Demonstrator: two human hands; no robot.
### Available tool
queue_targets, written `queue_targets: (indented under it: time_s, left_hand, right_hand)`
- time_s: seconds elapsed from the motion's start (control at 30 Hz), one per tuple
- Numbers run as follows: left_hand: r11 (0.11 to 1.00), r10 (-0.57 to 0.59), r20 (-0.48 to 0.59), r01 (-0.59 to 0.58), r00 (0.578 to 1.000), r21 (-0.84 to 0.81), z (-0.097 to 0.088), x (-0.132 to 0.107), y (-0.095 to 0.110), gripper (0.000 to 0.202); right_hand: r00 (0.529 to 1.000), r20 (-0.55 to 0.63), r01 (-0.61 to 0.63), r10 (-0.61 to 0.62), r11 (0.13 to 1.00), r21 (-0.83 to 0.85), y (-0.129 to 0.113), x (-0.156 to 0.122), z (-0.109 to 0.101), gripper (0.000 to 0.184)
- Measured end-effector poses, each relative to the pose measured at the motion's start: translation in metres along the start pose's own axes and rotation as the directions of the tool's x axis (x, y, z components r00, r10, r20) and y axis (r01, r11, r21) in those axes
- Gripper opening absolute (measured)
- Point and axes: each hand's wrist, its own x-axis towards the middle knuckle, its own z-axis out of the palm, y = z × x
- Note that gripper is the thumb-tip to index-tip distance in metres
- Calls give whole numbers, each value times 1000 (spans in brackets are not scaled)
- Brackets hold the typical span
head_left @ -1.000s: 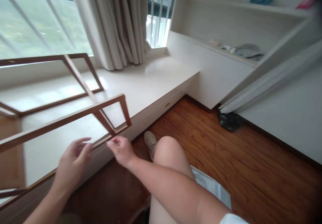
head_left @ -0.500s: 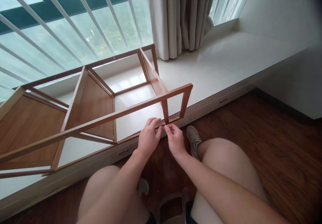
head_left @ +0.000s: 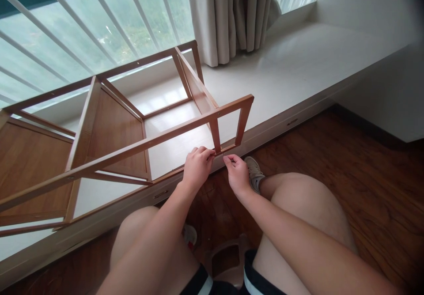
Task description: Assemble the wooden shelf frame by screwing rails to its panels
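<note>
A brown wooden shelf unit [head_left: 145,144] lies on its side, its slatless boards standing upright between the long rails. My left hand [head_left: 198,167] is closed at the near lower rail, fingertips gripping it close to the right-end shelf board [head_left: 198,83]. Just right of it, my right hand [head_left: 237,171] makes a pinch in front of the same rail. A tiny thin thing seems to stick up from that pinch, too small to name. The joint between board and rail lies right by both sets of fingertips.
The shelf rests on a white window ledge [head_left: 281,78] with drawer fronts below. Behind are window bars [head_left: 109,19] and a grey curtain [head_left: 221,21]. My knees flank a brown plastic stool [head_left: 240,242] on the dark wood floor [head_left: 304,149].
My right hand has drawn slightly right, away from my left hand. My left fingers have closed in at the rail. The whole view has shifted a little.
</note>
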Motion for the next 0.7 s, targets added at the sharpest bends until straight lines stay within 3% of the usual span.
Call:
queue_targets:
  time_s: [0.17, 0.37, 0.53, 0.7]
  left_hand:
    - [995, -12, -20, 10, 1000, -97, -3, 2, 3, 15]
    - [991, -130, -79, 126, 988, -54, -2, 15, 21, 35]
    - [954, -289, -231, 301, 929, 17, 10, 31, 37, 44]
    - [919, -350, -266, 384, 898, 89, 21, 46, 43, 37]
  right_hand:
    - [1000, 29, 10, -10, 1000, -4, -1, 6, 1, 33]
    - [998, 57, 25, -23, 999, -30, -4, 11, 3, 38]
    - [998, 35, 49, -46, 994, -99, -2, 13, 4, 31]
    - [996, 23, 94, -91, 968, -234, -2, 14, 3, 23]
